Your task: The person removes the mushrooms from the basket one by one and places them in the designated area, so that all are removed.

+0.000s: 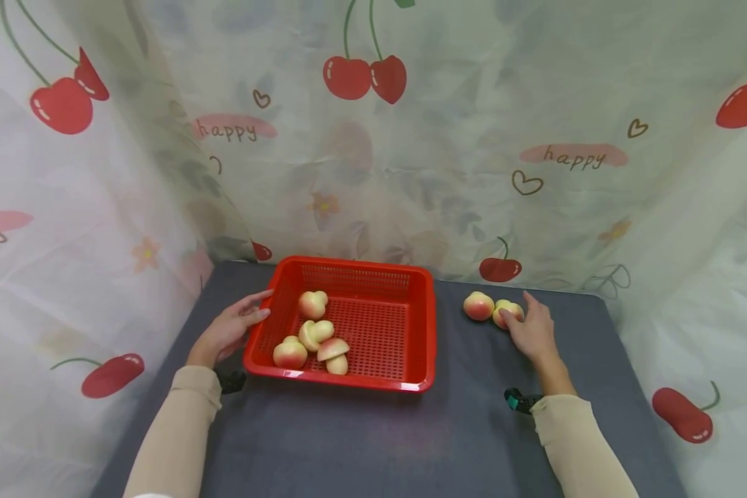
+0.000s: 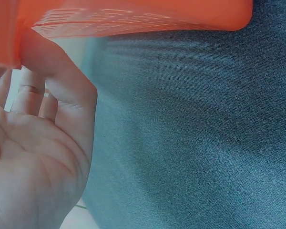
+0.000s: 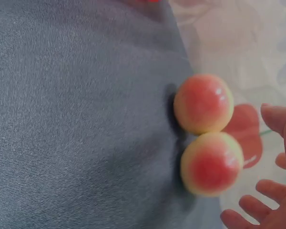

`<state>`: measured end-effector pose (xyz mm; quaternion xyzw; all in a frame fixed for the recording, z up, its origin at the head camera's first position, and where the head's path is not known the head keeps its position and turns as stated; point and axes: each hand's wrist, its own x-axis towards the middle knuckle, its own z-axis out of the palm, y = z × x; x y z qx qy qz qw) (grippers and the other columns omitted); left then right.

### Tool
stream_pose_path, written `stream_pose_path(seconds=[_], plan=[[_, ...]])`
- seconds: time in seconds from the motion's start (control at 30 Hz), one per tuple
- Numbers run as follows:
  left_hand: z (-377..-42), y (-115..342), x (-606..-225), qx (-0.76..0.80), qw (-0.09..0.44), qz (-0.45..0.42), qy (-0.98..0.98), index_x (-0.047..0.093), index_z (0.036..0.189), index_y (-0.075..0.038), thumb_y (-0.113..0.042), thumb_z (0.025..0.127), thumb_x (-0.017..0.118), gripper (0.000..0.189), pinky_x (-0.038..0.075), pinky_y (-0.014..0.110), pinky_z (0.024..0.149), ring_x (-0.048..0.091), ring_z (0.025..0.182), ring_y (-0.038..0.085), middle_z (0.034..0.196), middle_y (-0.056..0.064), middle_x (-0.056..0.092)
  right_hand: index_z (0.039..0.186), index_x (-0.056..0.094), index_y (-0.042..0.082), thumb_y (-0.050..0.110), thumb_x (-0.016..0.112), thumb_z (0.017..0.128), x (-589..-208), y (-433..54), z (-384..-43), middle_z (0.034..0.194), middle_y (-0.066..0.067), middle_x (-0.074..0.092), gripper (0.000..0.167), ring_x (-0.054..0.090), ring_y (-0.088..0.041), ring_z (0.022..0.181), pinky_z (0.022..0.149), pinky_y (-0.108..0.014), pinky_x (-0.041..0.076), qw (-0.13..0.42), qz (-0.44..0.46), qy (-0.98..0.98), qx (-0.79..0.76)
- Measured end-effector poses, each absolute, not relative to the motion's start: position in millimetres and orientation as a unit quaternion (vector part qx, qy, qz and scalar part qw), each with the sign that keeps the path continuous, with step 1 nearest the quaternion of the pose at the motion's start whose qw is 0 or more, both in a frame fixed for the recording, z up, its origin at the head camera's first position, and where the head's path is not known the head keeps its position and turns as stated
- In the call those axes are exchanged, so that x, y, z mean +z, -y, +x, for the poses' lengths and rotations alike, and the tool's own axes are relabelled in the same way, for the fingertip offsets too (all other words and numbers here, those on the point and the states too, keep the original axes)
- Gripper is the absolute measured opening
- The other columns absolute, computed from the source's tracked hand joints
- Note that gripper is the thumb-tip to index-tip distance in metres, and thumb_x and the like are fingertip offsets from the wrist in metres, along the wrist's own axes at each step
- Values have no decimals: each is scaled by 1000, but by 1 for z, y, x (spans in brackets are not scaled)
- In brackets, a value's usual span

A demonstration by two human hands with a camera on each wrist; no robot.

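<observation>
A red plastic basket (image 1: pixel 342 382) with slotted walls stands left of centre, and several toy mushrooms (image 1: pixel 312 305) with pink and cream caps lie in its left half. My left hand (image 1: pixel 230 328) holds the basket's left rim, thumb and fingers at the edge; the left wrist view shows the fingers bent up against the red rim (image 2: pixel 148 16). Right of the basket, two more toy mushrooms (image 1: pixel 478 306) sit side by side near the far table edge. Over the right-hand mushroom (image 3: pixel 212 163) reaches my right hand (image 1: pixel 533 332), fingers spread and nothing held.
A dark grey cloth (image 1: pixel 361 436) covers the table. White curtains (image 1: pixel 423 207) with cherry prints hang behind it and along both sides, close to the table's edges. Each wrist wears a black strap (image 1: pixel 521 401).
</observation>
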<state>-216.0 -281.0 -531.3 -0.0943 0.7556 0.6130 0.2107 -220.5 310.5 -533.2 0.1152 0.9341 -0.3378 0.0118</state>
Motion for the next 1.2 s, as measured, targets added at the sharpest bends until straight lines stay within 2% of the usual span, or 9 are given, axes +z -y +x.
stream_pose_path(seconds=[0.27,0.4,0.57,0.7,0.87,1.03,1.2], plan=[[-213,282,-530,612,210,-90,-757,30,161,-31,-38,101,62,68,59,50,97,62,125,35,147,20,48,163,14,4,58,60,97,-516,-290,-212,165,-34,10,97,7,-57,150,118,-74,13,18,29,-944,-329],[-215,283,-530,613,211,-89,-756,31,160,-32,-39,101,63,67,60,50,95,64,121,32,142,19,50,164,15,9,57,62,96,-509,-279,-210,167,-32,8,95,4,-60,151,118,-77,8,1,-11,-950,-313],[-214,284,-530,614,214,-89,-755,31,161,-31,-38,101,62,68,60,49,95,65,119,30,140,18,51,165,16,20,63,58,95,-506,-263,-208,171,-22,3,92,0,-58,153,118,-80,6,-2,-46,-957,-285],[-212,284,-530,617,215,-89,-752,30,161,-30,-36,102,62,67,59,49,97,64,121,31,143,20,50,165,18,26,69,55,93,-502,-249,-204,173,-16,3,91,1,-54,155,117,-81,7,0,-60,-965,-254],[-212,282,-530,616,210,-88,-754,32,160,-30,-36,102,62,66,59,49,96,64,120,31,140,20,51,165,19,28,71,55,92,-494,-231,-201,174,-13,0,92,-3,-50,157,118,-79,4,-1,-88,-972,-219],[-214,282,-532,611,205,-91,-759,33,160,-31,-37,102,62,65,61,50,93,67,115,29,133,17,54,165,17,27,72,55,92,-488,-215,-200,173,-15,1,93,-2,-51,157,120,-77,4,1,-110,-976,-189],[-216,280,-533,604,198,-94,-766,34,159,-32,-38,102,62,64,62,49,90,67,113,29,132,16,55,165,17,28,70,55,92,-482,-199,-199,173,-16,4,93,3,-51,157,120,-77,10,-4,-134,-979,-156]])
